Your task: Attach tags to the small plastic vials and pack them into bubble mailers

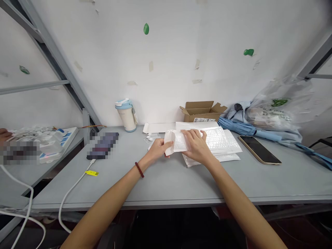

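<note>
A white bubble mailer [178,141] is between my hands over the middle of the desk. My left hand [157,148] pinches its left end, thumb on top and fingers beneath. Across its right part lies my right hand [196,146], with the fingers curled over the top and the thumb hidden. Several more white bubble mailers [216,138] lie overlapping on the desk, just behind and to the right of my right hand. A flat white strip [158,128] and some small white items [151,137] are behind my left hand.
At the back stand an opened cardboard box [189,118] and a cup with a blue lid [127,117]. A phone [259,149], a folded blue umbrella [238,126] and a plastic bag [275,116] lie right. Left are a blurred-out, cabled device [102,146] and another person's hand [4,136].
</note>
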Demonstrator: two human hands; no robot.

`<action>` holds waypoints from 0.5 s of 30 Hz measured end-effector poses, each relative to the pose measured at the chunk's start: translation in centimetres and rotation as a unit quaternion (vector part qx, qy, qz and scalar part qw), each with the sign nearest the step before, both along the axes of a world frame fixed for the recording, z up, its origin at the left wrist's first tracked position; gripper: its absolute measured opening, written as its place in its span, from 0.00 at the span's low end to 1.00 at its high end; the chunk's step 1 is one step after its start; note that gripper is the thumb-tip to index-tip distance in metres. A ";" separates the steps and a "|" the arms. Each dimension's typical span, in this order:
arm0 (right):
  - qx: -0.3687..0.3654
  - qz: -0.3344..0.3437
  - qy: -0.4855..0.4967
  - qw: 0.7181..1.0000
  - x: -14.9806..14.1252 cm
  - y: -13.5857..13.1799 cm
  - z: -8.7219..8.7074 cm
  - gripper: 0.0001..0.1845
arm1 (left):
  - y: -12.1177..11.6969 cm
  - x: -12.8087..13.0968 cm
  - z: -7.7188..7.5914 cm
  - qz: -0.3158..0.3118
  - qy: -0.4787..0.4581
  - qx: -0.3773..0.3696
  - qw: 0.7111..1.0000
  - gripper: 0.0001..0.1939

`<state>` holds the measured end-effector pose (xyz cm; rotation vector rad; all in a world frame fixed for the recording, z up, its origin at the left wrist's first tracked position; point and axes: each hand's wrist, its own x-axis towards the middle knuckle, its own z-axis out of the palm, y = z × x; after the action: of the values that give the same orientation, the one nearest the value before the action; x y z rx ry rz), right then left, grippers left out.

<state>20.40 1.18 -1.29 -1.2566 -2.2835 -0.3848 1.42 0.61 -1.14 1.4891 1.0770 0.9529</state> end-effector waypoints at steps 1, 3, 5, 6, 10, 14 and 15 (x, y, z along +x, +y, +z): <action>0.002 0.001 0.001 1.000 0.0 0.0 0.0 0.31 | 0.1 -0.2 0.1 -0.006 -0.002 0.001 1.000 0.15; 0.004 0.004 0.002 1.000 0.0 0.0 0.0 0.31 | 0.2 -0.6 0.2 -0.017 -0.003 0.001 1.000 0.13; 0.007 0.003 0.005 1.000 0.0 0.0 0.0 0.31 | 0.3 -0.8 0.3 -0.016 -0.001 -0.001 1.000 0.12; 0.008 0.002 0.005 1.000 0.0 -0.1 0.0 0.31 | 0.3 -0.9 0.3 -0.009 0.005 -0.001 1.000 0.11; 0.010 0.001 0.001 1.000 0.0 0.0 -0.1 0.31 | 0.3 -0.7 0.1 0.001 0.037 0.018 0.999 0.10; 0.009 0.000 -0.005 1.000 0.0 0.0 -0.1 0.30 | 0.1 -0.3 -0.1 -0.009 0.040 0.013 0.999 0.11; 0.010 0.000 -0.008 1.000 0.0 0.0 -0.1 0.30 | 0.0 -0.2 -0.1 -0.002 0.045 0.008 0.999 0.12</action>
<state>20.36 1.15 -1.41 -1.2488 -2.2875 -0.4179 1.23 0.61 -1.23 1.5600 1.1326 0.9012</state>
